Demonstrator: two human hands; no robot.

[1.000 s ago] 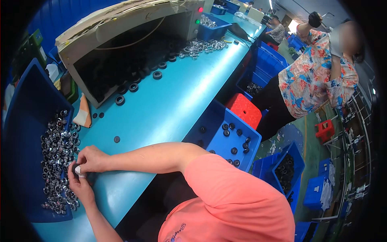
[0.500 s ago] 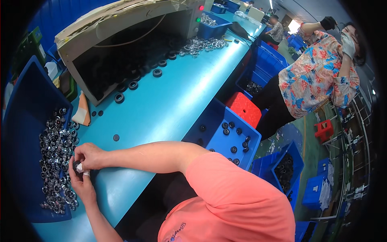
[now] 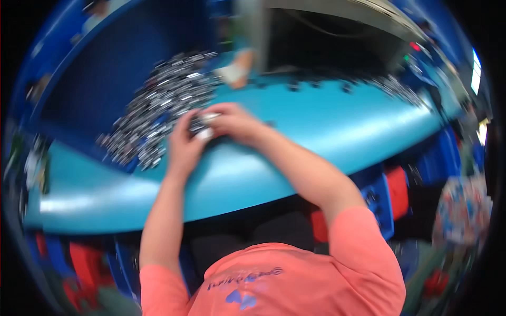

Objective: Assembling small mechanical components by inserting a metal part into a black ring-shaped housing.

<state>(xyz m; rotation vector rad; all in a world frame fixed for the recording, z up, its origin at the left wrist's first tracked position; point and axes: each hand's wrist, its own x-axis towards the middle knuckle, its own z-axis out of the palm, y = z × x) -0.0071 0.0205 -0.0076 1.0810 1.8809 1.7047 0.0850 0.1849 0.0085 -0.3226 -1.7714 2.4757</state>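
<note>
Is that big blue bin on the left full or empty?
Partly full: shiny pieces lie heaped in the blue bin, toward its right side, and its dark blue surface shows to their left.

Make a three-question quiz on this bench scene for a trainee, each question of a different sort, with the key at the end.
1. What is held where the left hand and the right hand meet?
2. True or false: the blue bin holds many shiny parts.
3. Which colour is the tabletop?
A) red
B) teal
C) white

Key:
1. A small dark part; blur hides its details.
2. True.
3. B.
</note>
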